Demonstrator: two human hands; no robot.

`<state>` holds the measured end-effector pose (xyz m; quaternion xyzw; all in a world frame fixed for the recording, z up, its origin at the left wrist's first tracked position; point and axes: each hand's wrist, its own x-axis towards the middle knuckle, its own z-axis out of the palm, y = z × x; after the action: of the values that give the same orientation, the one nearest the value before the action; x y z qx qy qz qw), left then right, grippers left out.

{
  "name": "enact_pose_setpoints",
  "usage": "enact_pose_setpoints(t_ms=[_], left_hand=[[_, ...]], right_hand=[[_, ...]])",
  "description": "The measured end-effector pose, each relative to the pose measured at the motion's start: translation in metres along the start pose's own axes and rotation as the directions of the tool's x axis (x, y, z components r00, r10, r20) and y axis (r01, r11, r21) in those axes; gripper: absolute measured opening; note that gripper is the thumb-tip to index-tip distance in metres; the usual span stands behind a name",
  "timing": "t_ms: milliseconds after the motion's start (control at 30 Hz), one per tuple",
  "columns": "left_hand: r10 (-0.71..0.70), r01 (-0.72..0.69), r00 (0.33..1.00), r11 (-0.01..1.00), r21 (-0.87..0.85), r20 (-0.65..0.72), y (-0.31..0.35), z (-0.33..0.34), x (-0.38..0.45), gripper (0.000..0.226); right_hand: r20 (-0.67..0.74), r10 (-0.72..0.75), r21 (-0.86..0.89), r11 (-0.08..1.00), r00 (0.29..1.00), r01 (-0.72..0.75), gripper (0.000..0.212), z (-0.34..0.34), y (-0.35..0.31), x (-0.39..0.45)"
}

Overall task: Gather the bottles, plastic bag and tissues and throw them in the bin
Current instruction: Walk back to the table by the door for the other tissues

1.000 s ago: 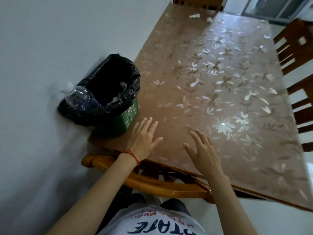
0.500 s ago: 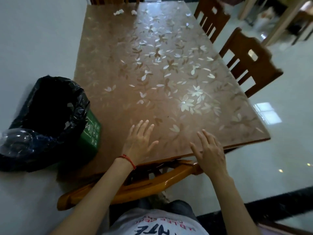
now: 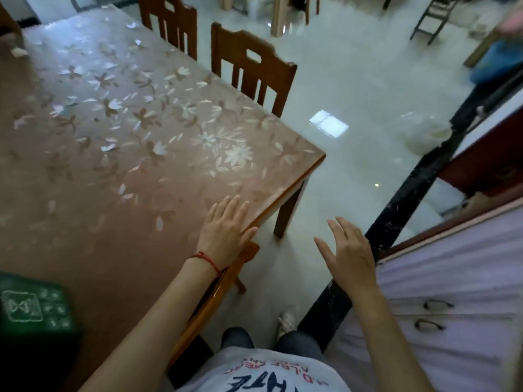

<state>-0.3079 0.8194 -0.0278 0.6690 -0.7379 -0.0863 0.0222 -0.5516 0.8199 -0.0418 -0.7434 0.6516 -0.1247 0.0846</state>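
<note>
My left hand (image 3: pixel 226 232) hovers flat and open over the near right corner of the flower-patterned table (image 3: pixel 93 165), holding nothing. To its right, past the table edge and above the floor, my right hand (image 3: pixel 349 251) is open too, fingers spread. The green bin (image 3: pixel 31 309) shows only as a side wall at the bottom left; its black bag and the bottle are out of frame. A crumpled tissue (image 3: pixel 19 51) lies at the table's far left end. A white plastic bag (image 3: pixel 424 134) sits on the floor at the right.
Two wooden chairs (image 3: pixel 252 72) stand along the table's far side, and a third chair's backrest (image 3: pixel 226 281) is under my left forearm. A pale cabinet with drawer handles (image 3: pixel 438 306) and a black marble strip (image 3: pixel 396 222) lie to my right. Glossy tiled floor spreads between.
The view has swung to the right: the bin slid to the bottom left edge, and the floor, the cabinet and the white bag came into sight. Both hands stay open and hold nothing.
</note>
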Motion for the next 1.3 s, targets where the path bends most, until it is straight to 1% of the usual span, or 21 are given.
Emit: enact_pose_setpoints(t_ms=[100,267,333,567,700,833,933,1033,1133,1200,1300], left_hand=[[0.083,-0.082,0.996,0.996,0.021,-0.025,0.028,0.002,0.03,0.059],[0.208,-0.208,0.978,0.978,-0.007,0.008,0.083,0.008,0.078,0.064],[0.243,-0.243,0.969,0.97,-0.014,0.03,0.104,0.009,0.096,0.063],[0.383,-0.384,0.923,0.923,-0.034,-0.035,0.166,0.014,0.15,0.061],[0.403,-0.403,0.915,0.915,-0.03,-0.017,0.193,0.019,0.182,0.059],[0.422,-0.422,0.907,0.907,-0.005,0.002,0.215,0.016,0.217,0.064],[0.439,-0.439,0.898,0.899,0.0,-0.017,0.228,0.015,0.25,0.062],[0.46,-0.46,0.888,0.888,0.003,-0.013,0.242,0.014,0.293,0.065],[0.487,-0.488,0.872,0.873,-0.003,-0.034,0.26,0.015,0.34,0.063],[0.514,-0.514,0.857,0.858,0.002,-0.033,0.271,0.016,0.374,0.064],[0.524,-0.524,0.851,0.852,0.008,-0.029,0.288,0.014,0.425,0.066]], right_hand=[[-0.039,0.099,-0.014,0.995,0.994,-0.1,0.058,-0.006,0.034,-0.003],[-0.063,0.223,-0.036,0.974,0.973,-0.226,0.056,-0.018,0.09,-0.004],[-0.076,0.262,-0.041,0.963,0.962,-0.266,0.06,-0.025,0.11,-0.001],[-0.113,0.349,-0.009,0.936,0.93,-0.353,0.063,-0.048,0.163,0.02],[-0.14,0.362,-0.007,0.93,0.922,-0.366,0.059,-0.059,0.189,0.036],[-0.158,0.385,0.003,0.921,0.909,-0.389,0.055,-0.067,0.213,0.062],[-0.158,0.404,0.009,0.913,0.901,-0.408,0.058,-0.071,0.228,0.09],[-0.153,0.414,0.012,0.909,0.897,-0.417,0.059,-0.075,0.248,0.124],[-0.171,0.432,0.011,0.9,0.886,-0.436,0.06,-0.078,0.271,0.162],[-0.169,0.45,0.03,0.891,0.877,-0.452,0.062,-0.08,0.288,0.191],[-0.169,0.467,0.069,0.884,0.868,-0.463,0.062,-0.084,0.311,0.235]])
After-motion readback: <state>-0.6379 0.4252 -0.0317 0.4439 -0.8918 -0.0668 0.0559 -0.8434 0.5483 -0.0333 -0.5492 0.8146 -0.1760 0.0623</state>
